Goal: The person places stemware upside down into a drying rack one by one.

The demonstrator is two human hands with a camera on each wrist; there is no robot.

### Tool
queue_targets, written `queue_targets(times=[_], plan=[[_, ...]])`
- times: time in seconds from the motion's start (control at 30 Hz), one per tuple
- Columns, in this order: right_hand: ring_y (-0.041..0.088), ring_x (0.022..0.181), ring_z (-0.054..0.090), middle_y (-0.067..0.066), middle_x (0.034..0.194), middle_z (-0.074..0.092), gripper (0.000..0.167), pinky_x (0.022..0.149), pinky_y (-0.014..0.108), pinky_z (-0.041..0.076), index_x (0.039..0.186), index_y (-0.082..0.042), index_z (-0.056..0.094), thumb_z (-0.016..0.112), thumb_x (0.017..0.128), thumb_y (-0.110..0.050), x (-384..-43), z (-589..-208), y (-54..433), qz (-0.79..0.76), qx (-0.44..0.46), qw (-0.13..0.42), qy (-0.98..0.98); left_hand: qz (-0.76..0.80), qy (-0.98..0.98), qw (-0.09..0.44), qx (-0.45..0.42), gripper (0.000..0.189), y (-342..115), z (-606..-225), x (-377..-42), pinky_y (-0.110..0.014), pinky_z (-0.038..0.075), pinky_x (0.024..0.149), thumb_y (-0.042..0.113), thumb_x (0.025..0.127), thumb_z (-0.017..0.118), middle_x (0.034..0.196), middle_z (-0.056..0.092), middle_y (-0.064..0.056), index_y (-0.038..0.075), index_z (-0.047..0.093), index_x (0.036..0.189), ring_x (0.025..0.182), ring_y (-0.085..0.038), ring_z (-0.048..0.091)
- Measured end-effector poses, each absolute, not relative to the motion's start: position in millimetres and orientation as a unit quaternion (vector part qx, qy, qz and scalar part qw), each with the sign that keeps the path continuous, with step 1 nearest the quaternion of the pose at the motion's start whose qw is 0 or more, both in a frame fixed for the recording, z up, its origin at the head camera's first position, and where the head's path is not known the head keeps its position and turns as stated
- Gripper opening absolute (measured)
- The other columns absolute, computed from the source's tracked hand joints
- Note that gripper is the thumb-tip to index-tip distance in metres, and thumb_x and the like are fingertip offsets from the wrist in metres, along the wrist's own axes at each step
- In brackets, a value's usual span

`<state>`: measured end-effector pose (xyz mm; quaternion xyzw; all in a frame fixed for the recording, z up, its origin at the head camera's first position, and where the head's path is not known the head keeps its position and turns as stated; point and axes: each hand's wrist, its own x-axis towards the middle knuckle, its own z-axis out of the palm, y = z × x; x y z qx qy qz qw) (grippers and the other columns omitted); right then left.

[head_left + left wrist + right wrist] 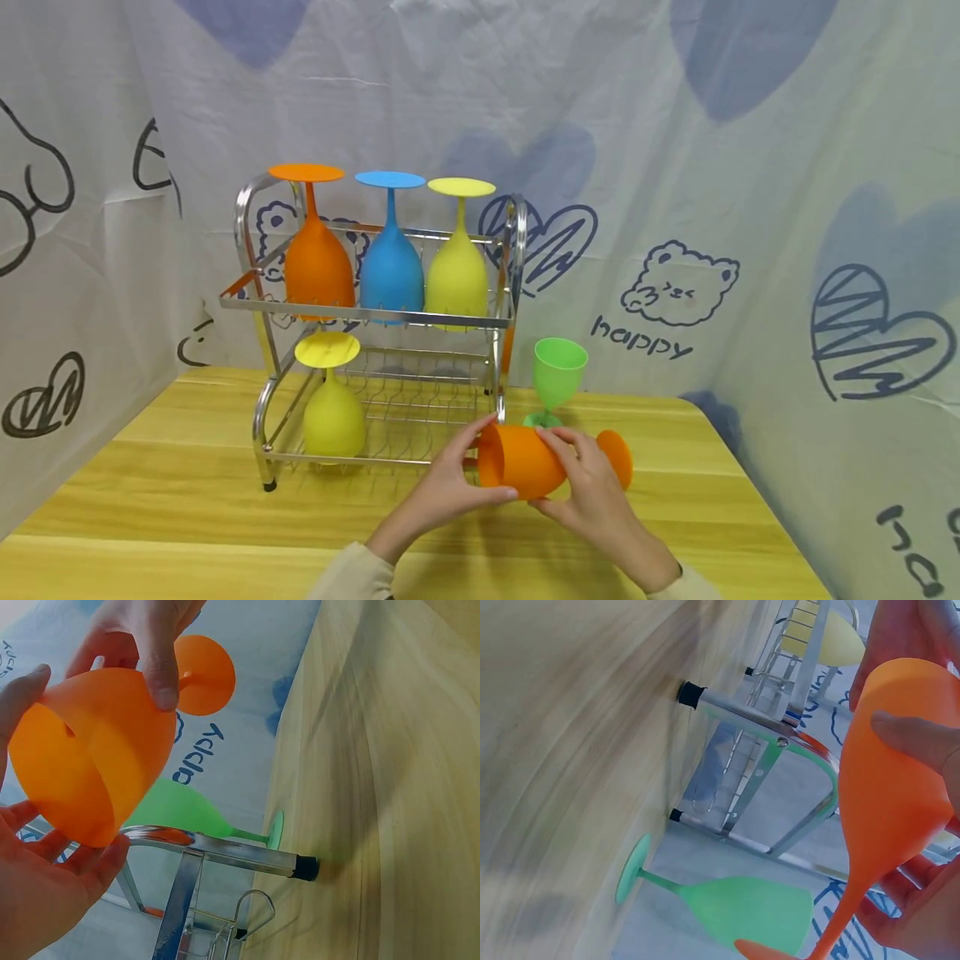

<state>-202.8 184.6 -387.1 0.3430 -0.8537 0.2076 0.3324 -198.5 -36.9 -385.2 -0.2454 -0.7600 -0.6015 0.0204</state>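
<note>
An orange plastic goblet lies sideways in the air before the rack, its mouth toward the left and its round foot to the right. My left hand holds it at the rim, thumb below and fingers above and behind. Around the bowl near the stem, my right hand grips with thumb and fingers. In the left wrist view the goblet's open mouth faces the camera, and its inside shows bare. Just behind the hands, a green goblet stands upright on the table.
A two-tier metal dish rack stands left of the hands. Its upper tier bears upside-down orange, blue and yellow goblets. Another yellow goblet sits inverted at the lower tier's left. Printed cloth hangs behind the wooden table.
</note>
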Motion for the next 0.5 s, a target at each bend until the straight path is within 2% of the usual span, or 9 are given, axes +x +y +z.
queue_targets(times=[0.23, 0.37, 0.43, 0.5], plan=[[0.032, 0.102, 0.055, 0.015, 0.119, 0.057, 0.092, 0.079, 0.049, 0.053, 0.128, -0.004, 0.057, 0.099, 0.046, -0.012, -198.7, -385.6, 181.8, 0.19, 0.336, 0.337, -0.859, -0.629, -0.74, 0.009, -0.237, 0.078, -37.6, -387.1, -199.6, -0.048, 0.045, 0.098, 0.018, 0.079, 0.08, 0.136, 0.048, -0.017, 0.004, 0.04, 0.145, 0.121, -0.036, 0.048], [0.034, 0.104, 0.053, 0.018, 0.122, 0.056, 0.091, 0.081, 0.047, 0.05, 0.129, -0.004, 0.056, 0.097, 0.049, -0.013, -194.4, -383.7, 183.2, 0.195, 0.351, 0.377, -0.835, -0.674, -0.708, -0.005, -0.213, 0.074, -40.6, -386.8, -199.1, -0.047, 0.044, 0.1, 0.013, 0.082, 0.078, 0.138, 0.045, -0.021, 0.002, 0.04, 0.144, 0.123, -0.04, 0.046], [0.036, 0.105, 0.051, 0.02, 0.122, 0.055, 0.077, 0.084, 0.046, 0.046, 0.128, -0.003, 0.056, 0.092, 0.063, -0.024, -191.8, -383.2, 184.8, 0.21, 0.359, 0.403, -0.815, -0.697, -0.689, -0.01, -0.199, 0.072, -42.7, -386.1, -199.3, -0.045, 0.044, 0.1, 0.012, 0.083, 0.076, 0.14, 0.042, -0.023, 0.002, 0.039, 0.144, 0.125, -0.041, 0.045], [0.036, 0.104, 0.049, 0.02, 0.121, 0.055, 0.063, 0.087, 0.042, 0.042, 0.125, -0.002, 0.059, 0.082, 0.077, -0.037, -188.0, -383.6, 185.8, 0.235, 0.36, 0.421, -0.799, -0.716, -0.672, -0.014, -0.186, 0.071, -45.3, -385.2, -199.4, -0.044, 0.044, 0.1, 0.012, 0.085, 0.075, 0.143, 0.04, -0.022, 0.003, 0.038, 0.145, 0.128, -0.04, 0.043]])
